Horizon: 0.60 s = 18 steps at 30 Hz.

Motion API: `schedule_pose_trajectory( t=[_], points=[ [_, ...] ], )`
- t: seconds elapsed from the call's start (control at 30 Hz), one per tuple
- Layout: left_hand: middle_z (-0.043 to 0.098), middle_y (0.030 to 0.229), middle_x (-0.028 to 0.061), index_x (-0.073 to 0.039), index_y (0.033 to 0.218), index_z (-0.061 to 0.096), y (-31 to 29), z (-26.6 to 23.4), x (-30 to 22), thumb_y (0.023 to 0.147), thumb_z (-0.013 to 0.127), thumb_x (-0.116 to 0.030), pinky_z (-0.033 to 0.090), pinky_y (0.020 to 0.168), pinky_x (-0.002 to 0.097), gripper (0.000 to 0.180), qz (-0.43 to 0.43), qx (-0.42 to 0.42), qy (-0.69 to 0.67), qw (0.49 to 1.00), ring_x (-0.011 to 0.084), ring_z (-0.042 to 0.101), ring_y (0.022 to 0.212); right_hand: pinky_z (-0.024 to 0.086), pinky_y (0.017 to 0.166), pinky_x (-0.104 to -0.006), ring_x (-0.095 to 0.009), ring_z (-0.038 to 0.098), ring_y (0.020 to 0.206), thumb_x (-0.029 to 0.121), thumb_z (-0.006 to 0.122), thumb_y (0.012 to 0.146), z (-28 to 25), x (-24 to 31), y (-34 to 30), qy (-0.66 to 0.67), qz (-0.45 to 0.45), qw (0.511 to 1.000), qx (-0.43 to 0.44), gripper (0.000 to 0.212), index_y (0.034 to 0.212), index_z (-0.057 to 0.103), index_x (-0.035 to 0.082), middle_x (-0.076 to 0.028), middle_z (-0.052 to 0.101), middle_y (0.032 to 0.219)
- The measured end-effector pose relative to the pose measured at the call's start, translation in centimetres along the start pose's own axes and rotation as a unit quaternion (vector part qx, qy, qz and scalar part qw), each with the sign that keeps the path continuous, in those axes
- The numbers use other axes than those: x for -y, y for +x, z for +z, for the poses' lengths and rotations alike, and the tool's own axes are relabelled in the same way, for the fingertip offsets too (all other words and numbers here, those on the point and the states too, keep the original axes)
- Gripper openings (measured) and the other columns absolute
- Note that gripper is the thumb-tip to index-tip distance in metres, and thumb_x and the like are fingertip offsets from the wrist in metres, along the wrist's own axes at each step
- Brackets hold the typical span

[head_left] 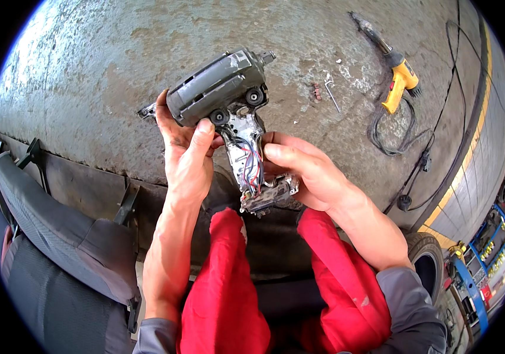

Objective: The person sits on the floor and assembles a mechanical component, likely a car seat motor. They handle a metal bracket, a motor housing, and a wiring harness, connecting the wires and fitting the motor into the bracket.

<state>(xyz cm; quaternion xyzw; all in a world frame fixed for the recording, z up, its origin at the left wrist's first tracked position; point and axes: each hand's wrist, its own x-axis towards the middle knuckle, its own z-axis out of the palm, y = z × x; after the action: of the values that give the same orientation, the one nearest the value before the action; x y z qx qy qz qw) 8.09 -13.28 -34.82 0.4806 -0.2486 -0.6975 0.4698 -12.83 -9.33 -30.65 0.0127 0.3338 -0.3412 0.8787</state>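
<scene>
Up in front of me is a partly opened impact wrench point(217, 88), with a dark grey motor housing and a square drive tip at its upper right end. Its bare handle point(243, 153) exposes red, blue and grey wires running down to a dirty base. My left hand point(187, 147) is closed round the lower left of the housing, thumb in front and fingers behind. My right hand point(305, 168) grips the handle from the right side, its fingertips partly hidden behind it. A dark metallic piece point(146, 111) shows beside my left fingers; whether they touch it, I cannot tell.
On the worn concrete floor lie a yellow heat gun point(404, 76) with a coiled black cord, a hex key point(331, 96) and small reddish pieces point(316, 91). Black cables run along the right. Grey vehicle seats point(63, 236) stand at left, a tyre point(426, 259) at lower right.
</scene>
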Motion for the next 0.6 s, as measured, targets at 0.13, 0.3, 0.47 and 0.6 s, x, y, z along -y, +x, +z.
schedule_pose_trajectory(
  t=[0.13,0.3,0.47,0.6],
  points=[
    [0.049,0.148,0.0025,-0.027,0.165,0.014,-0.5,1.3,-0.5,0.1,0.069,-0.009,0.052,0.083,0.028,0.087,0.018,0.023,-0.005,1.0,0.0143,0.055,0.121,0.059,0.084,-0.0312,-0.017,0.071,0.096,0.025,0.073,0.1,0.7,0.4,-0.1,-0.037,-0.017,0.996,-0.084,0.057,0.143,0.048,-0.004,-0.008,0.067,0.116],
    [0.048,0.148,0.0027,-0.025,0.165,0.012,-1.1,3.0,-1.6,0.098,0.074,-0.011,0.053,0.086,0.0294,0.093,0.053,0.042,-0.004,0.998,0.017,0.054,0.126,0.058,0.093,-0.0359,-0.017,0.066,0.111,0.018,0.079,0.095,1.8,0.2,-1.6,-0.053,-0.124,0.989,-0.067,0.068,0.148,0.039,0.0,-0.012,0.064,0.125],
    [0.049,0.148,0.0033,-0.022,0.165,0.013,-2.5,5.0,-2.9,0.097,0.075,-0.011,0.054,0.085,0.0294,0.093,0.086,0.069,0.013,0.994,0.017,0.055,0.125,0.055,0.101,-0.0361,-0.021,0.063,0.116,0.017,0.081,0.093,2.0,-0.1,-3.5,-0.085,-0.26,0.955,-0.118,0.081,0.155,0.033,-0.001,-0.014,0.059,0.134],
    [0.051,0.146,0.0037,-0.019,0.165,0.015,-3.7,6.2,-3.1,0.097,0.075,-0.01,0.054,0.085,0.0297,0.091,0.093,0.095,0.021,0.991,0.0171,0.055,0.125,0.047,0.107,-0.0351,-0.021,0.058,0.125,0.026,0.085,0.089,1.1,0.3,-5.4,-0.245,-0.336,0.894,-0.169,0.072,0.144,0.051,-0.004,-0.013,0.059,0.132]
  ],
)
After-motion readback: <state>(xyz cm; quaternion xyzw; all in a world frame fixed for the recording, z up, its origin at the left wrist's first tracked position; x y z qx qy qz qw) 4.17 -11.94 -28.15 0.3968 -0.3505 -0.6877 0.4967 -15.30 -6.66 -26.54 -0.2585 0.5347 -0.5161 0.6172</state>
